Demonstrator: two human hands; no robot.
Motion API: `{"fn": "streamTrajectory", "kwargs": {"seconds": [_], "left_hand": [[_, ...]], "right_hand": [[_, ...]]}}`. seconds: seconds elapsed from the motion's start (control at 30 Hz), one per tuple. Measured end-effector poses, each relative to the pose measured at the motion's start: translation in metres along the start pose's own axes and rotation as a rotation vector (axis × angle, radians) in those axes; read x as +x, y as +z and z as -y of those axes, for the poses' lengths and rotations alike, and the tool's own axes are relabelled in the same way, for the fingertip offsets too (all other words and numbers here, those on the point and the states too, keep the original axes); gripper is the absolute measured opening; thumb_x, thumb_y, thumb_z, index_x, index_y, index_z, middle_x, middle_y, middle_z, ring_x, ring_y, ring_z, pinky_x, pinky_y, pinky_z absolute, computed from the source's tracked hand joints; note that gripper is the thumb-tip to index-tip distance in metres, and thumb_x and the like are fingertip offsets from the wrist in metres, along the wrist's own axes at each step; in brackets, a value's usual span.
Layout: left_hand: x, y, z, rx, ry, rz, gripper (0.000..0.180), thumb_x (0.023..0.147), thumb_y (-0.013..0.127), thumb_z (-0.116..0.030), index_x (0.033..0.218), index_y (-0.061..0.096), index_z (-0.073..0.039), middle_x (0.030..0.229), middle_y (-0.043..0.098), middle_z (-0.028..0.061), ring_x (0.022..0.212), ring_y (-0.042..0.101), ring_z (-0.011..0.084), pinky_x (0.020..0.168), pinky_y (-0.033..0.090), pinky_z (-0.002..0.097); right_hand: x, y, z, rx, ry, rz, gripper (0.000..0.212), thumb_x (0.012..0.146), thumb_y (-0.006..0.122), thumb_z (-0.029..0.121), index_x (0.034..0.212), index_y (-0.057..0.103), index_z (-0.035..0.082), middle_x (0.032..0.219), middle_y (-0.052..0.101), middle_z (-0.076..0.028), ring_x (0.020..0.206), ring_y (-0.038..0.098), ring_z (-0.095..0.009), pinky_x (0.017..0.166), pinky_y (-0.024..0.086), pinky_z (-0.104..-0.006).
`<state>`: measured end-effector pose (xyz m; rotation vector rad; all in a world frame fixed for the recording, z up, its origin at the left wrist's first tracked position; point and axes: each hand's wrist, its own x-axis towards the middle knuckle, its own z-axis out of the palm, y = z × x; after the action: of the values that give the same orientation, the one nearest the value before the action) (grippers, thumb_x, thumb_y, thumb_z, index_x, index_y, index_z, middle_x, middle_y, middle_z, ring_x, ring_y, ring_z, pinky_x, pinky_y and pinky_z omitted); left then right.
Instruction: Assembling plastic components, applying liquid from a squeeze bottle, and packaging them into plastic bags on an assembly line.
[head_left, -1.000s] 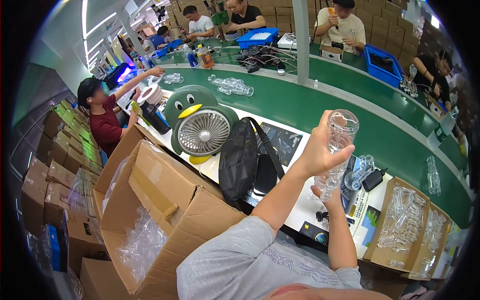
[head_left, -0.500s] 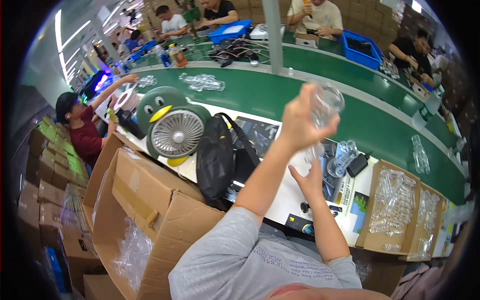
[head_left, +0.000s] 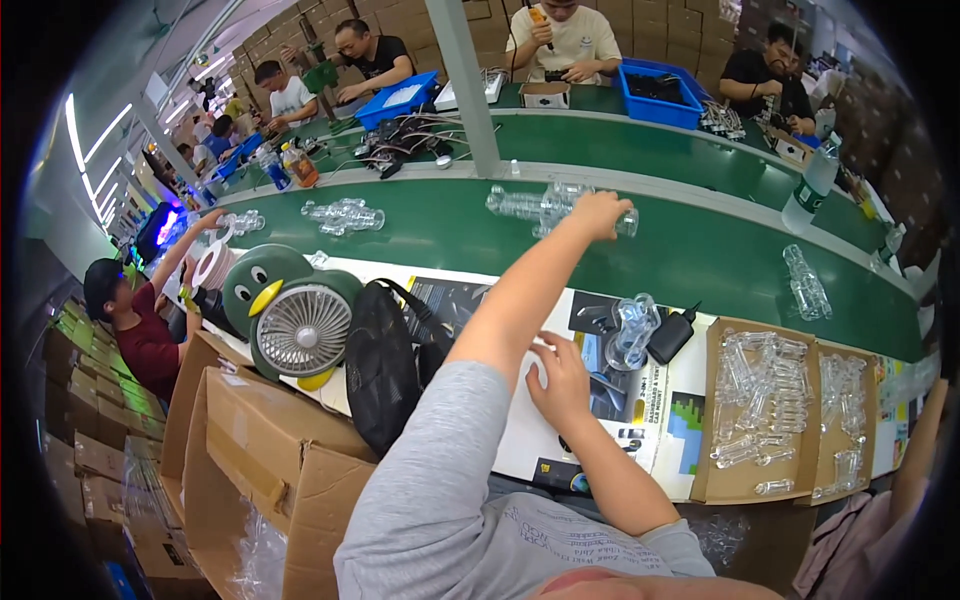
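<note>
Clear piece [head_left: 552, 208] now farther out, at green belt [head_left: 690, 250], left grip [head_left: 598, 217] around it, right grip [head_left: 560, 383] wide

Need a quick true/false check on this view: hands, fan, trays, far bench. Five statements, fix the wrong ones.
1. The left hand is at a clear piece over the green surface. True.
2. The right hand grips the black bottle. False: that hand is apart from it, with no visible object in its fingers.
3. The penguin-shaped fan is left of the black bag. True.
4. The cardboard trays at the right hold black cables. False: they hold small clear parts.
5. A blue bin with black items stands on the far bench. True.
</note>
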<state>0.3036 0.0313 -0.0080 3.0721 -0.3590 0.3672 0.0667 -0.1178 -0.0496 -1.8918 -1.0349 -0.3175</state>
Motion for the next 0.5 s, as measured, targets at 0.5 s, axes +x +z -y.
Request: {"fn": "streamTrajectory", "kwargs": {"seconds": [0.5], "left_hand": [[-0.004,0.021,-0.015,0.062,0.116,0.105,0.076,0.069,0.071,-0.043,0.13,0.04,-0.009,0.119,0.053,0.0131,0.111,0.05,0.029,0.095,0.036,0.0449]], "right_hand": [[-0.005,0.002,-0.002,0.052,0.007,0.023,0.018,0.067,0.058,-0.001,0.083,0.062,0.006,0.084,0.06,-0.006,0.082,0.057,-0.025,0.069,0.048,-0.0346]]}}
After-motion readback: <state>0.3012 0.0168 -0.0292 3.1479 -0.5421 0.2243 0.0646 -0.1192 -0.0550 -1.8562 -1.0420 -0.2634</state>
